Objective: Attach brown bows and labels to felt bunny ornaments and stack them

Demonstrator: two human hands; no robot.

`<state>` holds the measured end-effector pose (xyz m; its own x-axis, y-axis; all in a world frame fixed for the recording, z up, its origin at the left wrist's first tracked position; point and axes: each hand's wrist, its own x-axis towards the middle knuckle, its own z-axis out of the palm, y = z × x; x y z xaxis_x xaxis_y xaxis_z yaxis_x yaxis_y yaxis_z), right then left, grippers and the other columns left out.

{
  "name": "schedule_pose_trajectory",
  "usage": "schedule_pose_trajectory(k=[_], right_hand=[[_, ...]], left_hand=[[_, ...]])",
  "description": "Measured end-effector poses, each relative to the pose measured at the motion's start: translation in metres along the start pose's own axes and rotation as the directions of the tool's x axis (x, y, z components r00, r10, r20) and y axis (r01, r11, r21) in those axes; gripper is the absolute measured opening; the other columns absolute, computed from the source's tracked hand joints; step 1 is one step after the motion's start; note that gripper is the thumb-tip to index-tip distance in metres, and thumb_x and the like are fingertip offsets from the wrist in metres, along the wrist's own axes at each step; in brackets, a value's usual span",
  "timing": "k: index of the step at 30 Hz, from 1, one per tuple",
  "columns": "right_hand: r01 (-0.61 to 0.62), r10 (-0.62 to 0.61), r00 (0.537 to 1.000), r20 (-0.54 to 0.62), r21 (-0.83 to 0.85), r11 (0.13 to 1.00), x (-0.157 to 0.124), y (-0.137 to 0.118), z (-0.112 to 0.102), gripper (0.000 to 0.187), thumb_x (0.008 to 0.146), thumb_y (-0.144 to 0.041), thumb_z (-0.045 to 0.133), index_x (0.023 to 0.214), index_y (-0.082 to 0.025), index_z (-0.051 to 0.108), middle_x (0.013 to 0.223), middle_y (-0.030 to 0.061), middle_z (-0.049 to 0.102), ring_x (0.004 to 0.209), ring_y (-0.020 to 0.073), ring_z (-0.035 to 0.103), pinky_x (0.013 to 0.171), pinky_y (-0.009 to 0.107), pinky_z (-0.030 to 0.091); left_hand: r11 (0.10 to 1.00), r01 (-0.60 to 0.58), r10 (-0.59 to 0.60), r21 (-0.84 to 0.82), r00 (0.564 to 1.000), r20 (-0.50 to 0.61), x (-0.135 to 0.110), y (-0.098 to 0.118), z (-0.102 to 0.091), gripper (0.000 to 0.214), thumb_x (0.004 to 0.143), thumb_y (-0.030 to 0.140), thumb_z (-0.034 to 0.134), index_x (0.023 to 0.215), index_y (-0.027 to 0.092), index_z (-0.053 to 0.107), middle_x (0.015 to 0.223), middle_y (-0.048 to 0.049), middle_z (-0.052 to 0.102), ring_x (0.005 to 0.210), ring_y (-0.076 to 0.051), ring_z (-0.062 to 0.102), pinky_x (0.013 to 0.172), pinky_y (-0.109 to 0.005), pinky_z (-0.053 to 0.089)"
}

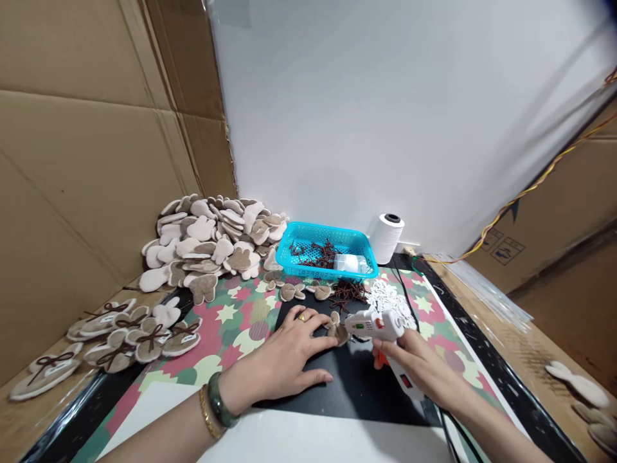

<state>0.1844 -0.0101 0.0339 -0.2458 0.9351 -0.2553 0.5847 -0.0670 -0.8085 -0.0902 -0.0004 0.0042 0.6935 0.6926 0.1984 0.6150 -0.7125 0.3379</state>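
- Left hand (295,344): palm down over the black mat (347,395), fingers spread and slightly curved, thumb extended apart. It grips nothing in view; the index fingertip lies at the edge of a piece (340,334). Whether it presses on the piece cannot be told.
- Right hand (409,360): fingers wrapped around the handle of the glue gun (378,326), forefinger near the orange trigger. Trigger depth cannot be told.
- Glue gun: white plastic shell, front end directed left, close above the piece. Contact with the piece cannot be confirmed.
- Piece: brown, soft-napped, rounded with ear-like lobes; located on the mat between both hands.
- Similar pieces (292,292): in a row along the mat's far edge.
- Bows (348,296): thin, dark brown, tangled in a heap behind the piece.
- Tags (389,302): small, white, flat, piled beside the bows.
- Basket (328,274): blue perforated plastic, rectangular; contains more brown bows.
- Spool (389,241): white thread, upright, right of the basket.
- Pile (212,247): plush, lobed shapes, cream and brown faces, left of the basket.
- Bowed pieces (152,341): plush, with brown bows attached, at left.
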Motion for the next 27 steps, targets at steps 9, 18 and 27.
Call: schedule_pose_trajectory(k=[9,18,27], right_hand=[[-0.073,0.079,0.994,-0.074,0.090,0.993,-0.018,0.015,-0.002,0.065,0.089,-0.078,0.048,0.076,-0.021,0.077,0.085,0.0081,0.068,0.083,0.0263,0.060,0.070,0.033,0.047],[-0.094,0.097,0.995,-0.013,0.135,0.986,-0.018,0.018,0.005,0.059,0.091,-0.074,0.050,0.082,-0.021,0.075,0.080,0.0070,0.070,0.081,0.0250,0.060,0.060,0.030,0.043],[-0.079,0.083,0.996,-0.026,0.125,0.989,-0.015,0.014,0.005,0.058,0.089,-0.074,0.050,0.080,-0.021,0.071,0.068,0.0047,0.070,0.067,0.0210,0.057,0.059,0.030,0.040]], left_hand=[[1.000,0.020,-0.020,-0.023,1.000,0.014,0.000,0.000,0.000,0.049,0.087,0.041,0.077,0.134,0.034,0.064,0.140,-0.0090,0.057,0.132,-0.036,0.050,0.117,-0.065,0.025],[1.000,0.021,-0.021,-0.016,1.000,0.018,0.000,0.000,0.001,0.052,0.087,0.041,0.077,0.136,0.036,0.062,0.142,-0.0088,0.056,0.133,-0.037,0.049,0.118,-0.068,0.022],[1.000,0.018,-0.018,-0.015,1.000,0.026,-0.001,-0.002,0.001,0.052,0.087,0.041,0.076,0.137,0.036,0.061,0.143,-0.0087,0.055,0.134,-0.036,0.048,0.118,-0.067,0.021]])
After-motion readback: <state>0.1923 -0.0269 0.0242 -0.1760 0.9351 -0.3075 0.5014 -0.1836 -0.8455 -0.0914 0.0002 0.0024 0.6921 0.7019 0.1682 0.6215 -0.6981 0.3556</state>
